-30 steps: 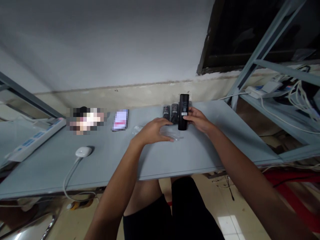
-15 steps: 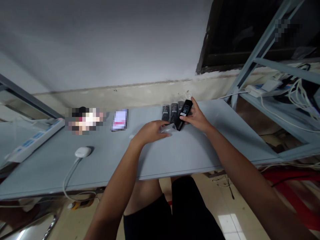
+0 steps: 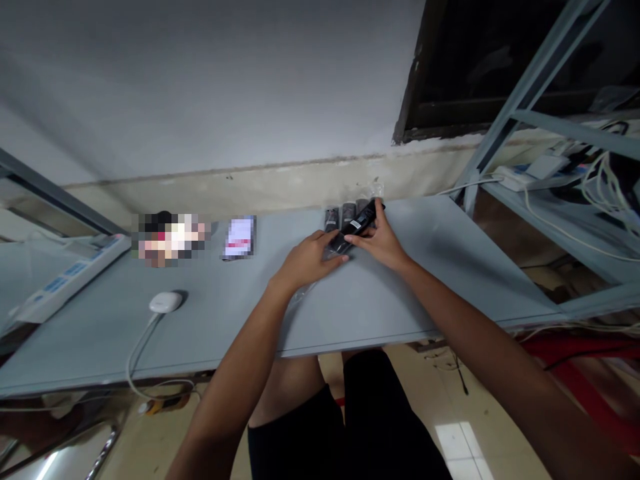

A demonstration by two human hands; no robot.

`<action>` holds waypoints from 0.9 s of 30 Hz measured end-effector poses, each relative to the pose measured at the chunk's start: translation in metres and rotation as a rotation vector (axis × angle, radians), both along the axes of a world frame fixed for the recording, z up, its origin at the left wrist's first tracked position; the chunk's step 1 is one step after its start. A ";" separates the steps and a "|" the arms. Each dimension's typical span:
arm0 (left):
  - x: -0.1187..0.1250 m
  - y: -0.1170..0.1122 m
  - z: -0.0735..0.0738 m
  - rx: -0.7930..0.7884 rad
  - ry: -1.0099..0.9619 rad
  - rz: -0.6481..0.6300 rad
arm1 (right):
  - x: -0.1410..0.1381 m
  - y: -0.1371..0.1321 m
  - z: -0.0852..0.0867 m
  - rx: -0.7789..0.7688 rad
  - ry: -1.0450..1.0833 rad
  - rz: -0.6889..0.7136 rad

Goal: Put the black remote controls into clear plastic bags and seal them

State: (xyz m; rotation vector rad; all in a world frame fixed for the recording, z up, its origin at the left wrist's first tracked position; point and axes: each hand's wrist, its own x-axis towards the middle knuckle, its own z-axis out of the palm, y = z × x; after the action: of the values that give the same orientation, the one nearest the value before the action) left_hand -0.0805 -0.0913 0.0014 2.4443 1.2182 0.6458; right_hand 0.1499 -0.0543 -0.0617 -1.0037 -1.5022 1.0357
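Note:
My right hand grips a black remote control, which lies tilted across the table with a white label on its face. Its lower end reaches into a clear plastic bag, and my left hand holds that bag against the table. Just behind the hands, two dark remotes in plastic sleeves lie side by side, partly hidden by the black remote. All of this sits on a pale grey table.
A white round device with a cable and a power strip lie at the left. A pixelated pile and a flat printed packet stand at the back. A metal shelf with cables stands at the right.
The black remote has swung from upright to a low diagonal and moved left toward my left hand. The plastic bag now wraps its lower end.

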 end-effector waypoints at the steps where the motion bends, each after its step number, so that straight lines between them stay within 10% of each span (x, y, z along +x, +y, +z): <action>1: 0.001 0.000 0.000 -0.008 -0.022 -0.017 | 0.000 0.001 -0.001 0.002 0.019 -0.025; 19: 0.001 0.010 0.001 -0.742 -0.655 0.064 | 0.011 -0.012 0.025 -0.098 0.130 0.279; 27: 0.001 0.015 -0.006 -0.794 -0.680 0.129 | 0.010 -0.014 0.026 -0.081 0.059 0.232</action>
State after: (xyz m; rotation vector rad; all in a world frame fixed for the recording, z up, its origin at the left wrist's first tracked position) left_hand -0.0794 -0.0759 -0.0049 1.3455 1.0564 0.7501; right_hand 0.1602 -0.0678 -0.0362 -0.8595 -1.5645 1.2880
